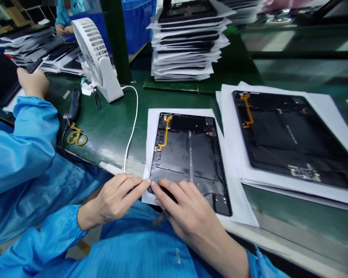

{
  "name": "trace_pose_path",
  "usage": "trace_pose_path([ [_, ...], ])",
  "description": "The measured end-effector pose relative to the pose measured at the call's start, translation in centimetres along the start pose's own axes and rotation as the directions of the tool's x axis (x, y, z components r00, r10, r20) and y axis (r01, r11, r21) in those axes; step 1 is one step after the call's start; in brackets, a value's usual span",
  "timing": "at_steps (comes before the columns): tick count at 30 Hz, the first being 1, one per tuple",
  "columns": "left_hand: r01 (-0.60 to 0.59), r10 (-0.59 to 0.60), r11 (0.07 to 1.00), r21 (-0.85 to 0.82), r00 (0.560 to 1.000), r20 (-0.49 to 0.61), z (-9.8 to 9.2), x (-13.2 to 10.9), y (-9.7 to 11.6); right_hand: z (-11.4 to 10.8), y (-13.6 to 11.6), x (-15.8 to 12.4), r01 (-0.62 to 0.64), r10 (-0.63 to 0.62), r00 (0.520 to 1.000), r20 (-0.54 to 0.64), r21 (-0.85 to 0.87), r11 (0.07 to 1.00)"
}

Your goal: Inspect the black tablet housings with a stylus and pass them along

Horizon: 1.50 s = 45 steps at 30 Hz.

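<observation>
In front of me an opened tablet back shell [179, 154] lies on a white sheet [240, 208], its inside facing up, with an orange flex cable [167, 133] along its left side. My left hand [116, 197] is closed, its fingertips pressed together at the shell's near left corner; what they pinch is too small to make out. My right hand [185, 208] lies over the near edge, index fingertip at the same corner. Its fingers are curled around a dark grey stick-like tool [160, 219], whose end sticks out below the palm; the rest is hidden.
Right of it lies another tablet shell [295, 135] on white sheets. Behind stands a stack of shells and sheets [188, 50]. A white fan [95, 58], its cable, a black-handled tool [73, 106] and yellow tape rings [77, 137] are at left, beside a co-worker's hand [33, 82].
</observation>
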<state>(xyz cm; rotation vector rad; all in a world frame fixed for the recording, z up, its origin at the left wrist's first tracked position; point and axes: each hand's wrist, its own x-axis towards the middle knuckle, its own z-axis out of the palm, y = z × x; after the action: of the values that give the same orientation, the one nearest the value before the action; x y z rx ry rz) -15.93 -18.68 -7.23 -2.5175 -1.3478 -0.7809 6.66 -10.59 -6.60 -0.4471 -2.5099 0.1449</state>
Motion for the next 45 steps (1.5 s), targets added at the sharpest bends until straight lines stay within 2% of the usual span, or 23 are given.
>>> trace_pose_path([
  [4,-0.086,0.086,0.994,0.066,0.996,0.009,-0.3,0.9,-0.1,-0.1,-0.2,0.3,-0.026,0.026,1.0,-0.012,0.02,0.999],
  [8,-0.12,0.117,0.984,0.129,0.993,0.035,-0.6,1.5,0.2,-0.9,-0.1,0.0,-0.098,0.105,0.993,-0.046,0.127,0.987],
  [10,-0.128,0.121,0.978,0.167,0.991,0.052,-0.6,1.6,0.4,-1.7,0.0,0.0,-0.14,0.145,0.989,-0.026,0.153,0.978],
  [12,-0.115,0.108,0.981,0.153,0.993,0.056,-0.5,1.7,0.3,-2.7,0.2,0.2,-0.154,0.152,0.988,0.031,0.105,0.982],
  [17,0.088,-0.085,0.991,-0.098,0.996,0.028,0.3,2.2,-0.8,-4.2,0.6,0.6,-0.08,0.089,0.994,0.066,-0.13,0.988],
  [20,0.161,-0.15,0.973,-0.167,0.986,0.079,0.5,2.7,-1.2,-4.2,1.0,0.7,-0.022,0.045,0.991,0.123,-0.182,0.983],
  [25,0.137,-0.102,0.976,-0.172,0.975,0.199,0.4,3.4,-1.4,-3.6,1.6,0.6,0.082,-0.06,0.982,0.177,-0.121,0.989],
  [31,0.078,-0.058,0.993,-0.088,0.976,0.212,0.9,3.6,-1.3,-3.1,1.9,0.8,0.149,-0.096,0.959,0.265,-0.189,0.971],
  [36,0.067,-0.056,0.996,-0.06,0.983,0.173,1.1,3.5,-1.2,-3.5,2.0,1.3,0.25,-0.192,0.937,0.293,-0.176,0.952],
  [38,0.068,-0.056,0.995,-0.066,0.985,0.162,1.2,3.5,-1.2,-3.7,2.0,1.4,0.234,-0.191,0.941,0.281,-0.131,0.963],
  [42,0.076,-0.062,0.994,-0.083,0.985,0.16,1.7,3.3,-1.3,-3.7,1.8,1.1,0.096,-0.085,0.971,0.223,-0.039,0.995],
  [45,0.084,-0.07,0.993,-0.078,0.984,0.163,2.0,3.2,-1.3,-3.3,1.9,0.6,0.033,-0.031,0.975,0.221,-0.002,0.999],
])
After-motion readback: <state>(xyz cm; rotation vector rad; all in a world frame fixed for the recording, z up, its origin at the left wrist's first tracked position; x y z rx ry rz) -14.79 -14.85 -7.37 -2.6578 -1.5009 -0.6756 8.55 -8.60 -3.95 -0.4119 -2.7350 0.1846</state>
